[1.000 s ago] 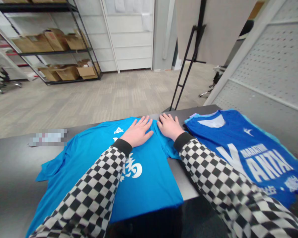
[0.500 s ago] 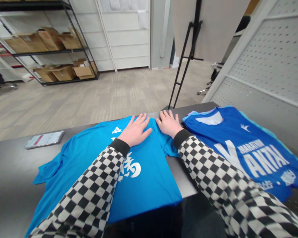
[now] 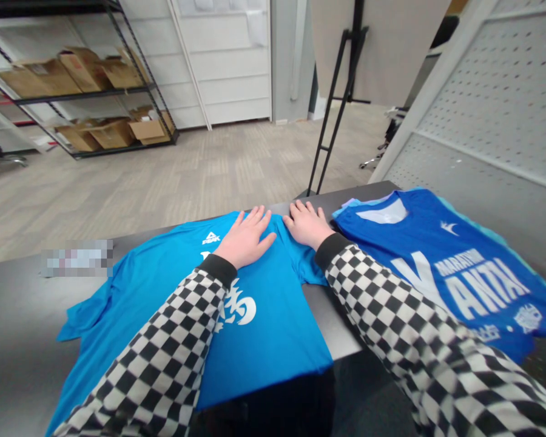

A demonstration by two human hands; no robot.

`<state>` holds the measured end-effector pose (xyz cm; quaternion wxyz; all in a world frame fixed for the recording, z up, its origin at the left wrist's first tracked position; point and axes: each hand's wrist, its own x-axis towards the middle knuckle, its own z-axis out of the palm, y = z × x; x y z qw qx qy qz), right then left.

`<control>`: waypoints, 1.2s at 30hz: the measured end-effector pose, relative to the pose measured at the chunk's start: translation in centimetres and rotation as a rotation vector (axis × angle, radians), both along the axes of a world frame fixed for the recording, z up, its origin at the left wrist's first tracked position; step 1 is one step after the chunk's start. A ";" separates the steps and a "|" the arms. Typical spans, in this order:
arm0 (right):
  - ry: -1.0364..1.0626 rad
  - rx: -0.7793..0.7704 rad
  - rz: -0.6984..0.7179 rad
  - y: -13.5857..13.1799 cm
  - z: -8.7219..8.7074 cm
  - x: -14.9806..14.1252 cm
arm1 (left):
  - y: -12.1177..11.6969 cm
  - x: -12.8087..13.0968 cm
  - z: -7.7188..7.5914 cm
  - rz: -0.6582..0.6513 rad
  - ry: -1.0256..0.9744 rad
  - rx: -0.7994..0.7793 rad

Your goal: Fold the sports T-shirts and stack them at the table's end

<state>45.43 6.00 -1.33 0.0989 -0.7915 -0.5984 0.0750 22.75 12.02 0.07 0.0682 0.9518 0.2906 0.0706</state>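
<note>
two open hands, left hand [image 3: 246,238] and right hand [image 3: 306,224], flat on cyan t-shirt [image 3: 264,328], spread unfolded on dark table [image 3: 18,340]; blue jersey [image 3: 418,240] just beside, also flat; no fold yet in either, nothing gripped.

A checkered sleeve [image 3: 164,346] partly hides the print [image 3: 239,306] on the turquoise T-shirt [image 3: 268,346].

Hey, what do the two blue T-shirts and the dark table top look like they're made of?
The bright blue T-shirt looks like a thin synthetic knit, probably polyester, with a soft sheen and printed white graphics. The royal blue T-shirt looks similar, with the same sheen and white print. The dark table top seems smooth laminate or coated board, with a satin sheen; its core is hidden.
</note>
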 end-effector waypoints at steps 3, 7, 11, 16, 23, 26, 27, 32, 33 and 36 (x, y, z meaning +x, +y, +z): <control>-0.005 -0.001 0.006 0.0 0.1 0.0 | 0.0 0.0 -0.2 0.051 0.041 -0.006; -0.009 -0.007 0.002 -0.1 0.2 -0.1 | 0.0 -0.1 -0.3 0.059 0.067 -0.032; -0.006 -0.006 0.001 -0.1 0.2 -0.1 | 0.2 0.0 0.0 0.060 -0.082 0.058; 0.006 -0.005 -0.003 0.0 0.3 -0.1 | 0.2 0.1 -0.1 0.032 0.059 -0.057; 0.007 0.008 -0.005 -0.1 0.2 -0.1 | 0.1 0.1 0.0 0.015 -0.018 -0.030; 0.013 0.003 -0.007 -0.2 0.3 -0.2 | -0.1 0.1 -0.4 -0.008 0.079 -0.083; 0.014 0.002 -0.007 -0.2 0.4 -0.2 | -0.1 0.1 -0.5 -0.009 0.096 -0.090; 0.014 0.008 -0.003 -0.1 0.3 -0.2 | -0.2 0.1 -0.2 0.004 0.053 -0.075; 0.016 0.011 -0.002 -0.1 0.2 -0.2 | -0.2 0.1 -0.1 0.013 0.033 -0.058; 0.020 0.011 -0.005 0.0 0.1 -0.1 | -0.3 0.2 0.2 0.044 0.026 -0.040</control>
